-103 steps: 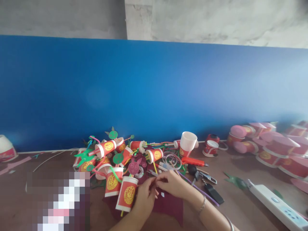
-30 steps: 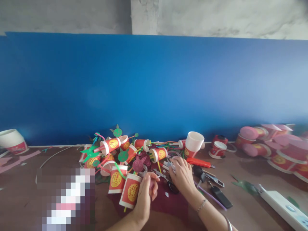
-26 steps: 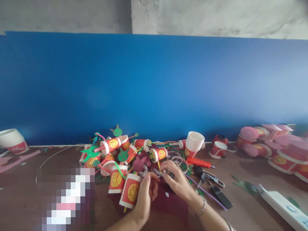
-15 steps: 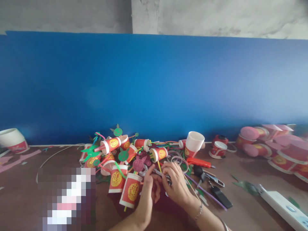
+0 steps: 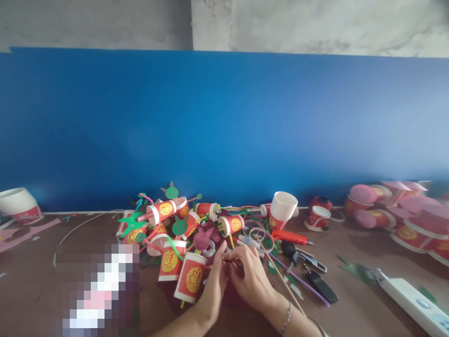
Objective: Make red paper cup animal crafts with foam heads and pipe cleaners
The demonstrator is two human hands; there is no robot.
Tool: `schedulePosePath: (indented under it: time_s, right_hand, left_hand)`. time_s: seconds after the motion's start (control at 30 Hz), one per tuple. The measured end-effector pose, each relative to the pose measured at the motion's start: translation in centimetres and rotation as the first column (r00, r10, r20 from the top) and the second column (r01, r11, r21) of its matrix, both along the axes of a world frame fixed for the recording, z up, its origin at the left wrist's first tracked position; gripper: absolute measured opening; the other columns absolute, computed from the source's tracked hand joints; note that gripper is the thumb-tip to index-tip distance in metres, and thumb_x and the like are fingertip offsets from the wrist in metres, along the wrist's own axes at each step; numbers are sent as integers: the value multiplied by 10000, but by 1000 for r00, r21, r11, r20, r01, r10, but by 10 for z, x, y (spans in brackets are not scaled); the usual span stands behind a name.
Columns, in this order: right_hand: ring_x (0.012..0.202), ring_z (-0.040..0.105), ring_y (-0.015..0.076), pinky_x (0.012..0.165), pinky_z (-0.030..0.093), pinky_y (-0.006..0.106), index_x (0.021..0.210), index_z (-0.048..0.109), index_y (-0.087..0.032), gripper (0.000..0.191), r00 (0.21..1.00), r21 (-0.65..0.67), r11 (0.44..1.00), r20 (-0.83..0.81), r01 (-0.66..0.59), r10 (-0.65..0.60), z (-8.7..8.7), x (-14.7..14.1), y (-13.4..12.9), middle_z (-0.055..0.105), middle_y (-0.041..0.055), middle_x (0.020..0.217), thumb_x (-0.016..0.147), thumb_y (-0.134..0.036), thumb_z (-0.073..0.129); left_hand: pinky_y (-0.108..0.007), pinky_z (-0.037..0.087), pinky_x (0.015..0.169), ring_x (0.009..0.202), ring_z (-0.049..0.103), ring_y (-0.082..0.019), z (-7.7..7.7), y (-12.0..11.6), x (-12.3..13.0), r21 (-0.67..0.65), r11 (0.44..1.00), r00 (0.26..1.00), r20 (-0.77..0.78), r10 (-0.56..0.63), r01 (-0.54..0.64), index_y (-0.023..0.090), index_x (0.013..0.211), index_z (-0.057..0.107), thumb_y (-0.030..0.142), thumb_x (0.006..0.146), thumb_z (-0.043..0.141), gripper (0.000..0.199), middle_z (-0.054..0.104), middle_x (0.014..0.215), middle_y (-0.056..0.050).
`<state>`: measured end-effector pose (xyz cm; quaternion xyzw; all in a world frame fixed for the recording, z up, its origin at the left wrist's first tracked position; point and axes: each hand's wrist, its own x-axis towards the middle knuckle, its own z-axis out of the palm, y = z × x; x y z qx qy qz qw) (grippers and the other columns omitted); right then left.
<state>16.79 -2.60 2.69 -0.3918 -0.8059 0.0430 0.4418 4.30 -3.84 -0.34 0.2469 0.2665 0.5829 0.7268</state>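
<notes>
My left hand [image 5: 214, 285] and my right hand [image 5: 251, 277] meet low in the middle, fingertips together. Both are closed in a pinch around something small and dark, too hidden to name. Just left of my left hand stands a red paper cup [image 5: 191, 280] with a yellow emblem, a yellow straw poking out below. Beyond my fingers lies a maroon paper animal head [image 5: 203, 238], near a roll of clear tape [image 5: 209, 248]. A tipped red cup [image 5: 232, 225] with a straw lies behind the hands. A thin wooden stick [image 5: 280, 274] passes right of my right hand.
Piled cup figures with green paper cutouts [image 5: 133, 225] lie left of centre. To the right are stacked white cups [image 5: 283, 206], an orange cutter [image 5: 290, 237], keys with a black fob [image 5: 322, 286], a white power strip [image 5: 416, 299] and pink-topped cups [image 5: 421, 229]. A blue panel [image 5: 224, 126] stands behind.
My right hand has moved slightly left and closed in against my left fingers. A capped tube and more of the stick now show behind it. The cups have stayed put.
</notes>
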Motion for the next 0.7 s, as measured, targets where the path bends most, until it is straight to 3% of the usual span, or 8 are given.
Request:
schedulePosePath:
  time_s: [0.13,0.23,0.33,0.53,0.7]
  right_hand:
    - [801,591,191,728,486,318,870,501,-216,121,948,-202,977,-294,68,-126,-9,4,9,583,55,909,779,-137,513]
    - [826,593,186,727,488,298,810,512,-208,51,923,-319,948,-365,-4,-119,-8,4,10,577,58,938,780,-182,544]
    - [772,580,172,703,481,284,871,507,-210,47,906,-368,928,-410,-59,-105,-2,5,8,581,34,844,837,-235,528]
    - [903,551,198,815,448,339,742,496,-203,124,974,-257,958,-216,-128,72,9,14,10,576,69,963,858,-164,476]
    - [907,541,211,826,438,381,755,498,-199,139,995,-173,980,-44,-94,88,7,15,13,568,74,976,795,-67,479]
  left_hand:
    - [-336,472,829,922,625,-217,6,2,1,83,996,960,-275,46,-24,194,1015,614,435,773,667,345,684,984,-59]
    - [-278,455,633,655,580,-158,7,5,0,164,983,874,-463,146,-77,177,795,562,463,798,616,291,615,694,1]
    - [-255,417,578,585,522,-135,5,9,0,215,971,810,-547,210,-106,182,744,526,450,812,581,282,552,622,28]
    - [-245,380,521,533,486,-131,1,11,1,219,972,762,-614,205,-86,184,731,510,440,808,551,271,509,583,39]
    - [-243,364,509,525,467,-127,1,9,1,256,965,747,-630,212,-59,180,735,511,440,828,527,277,488,585,37]
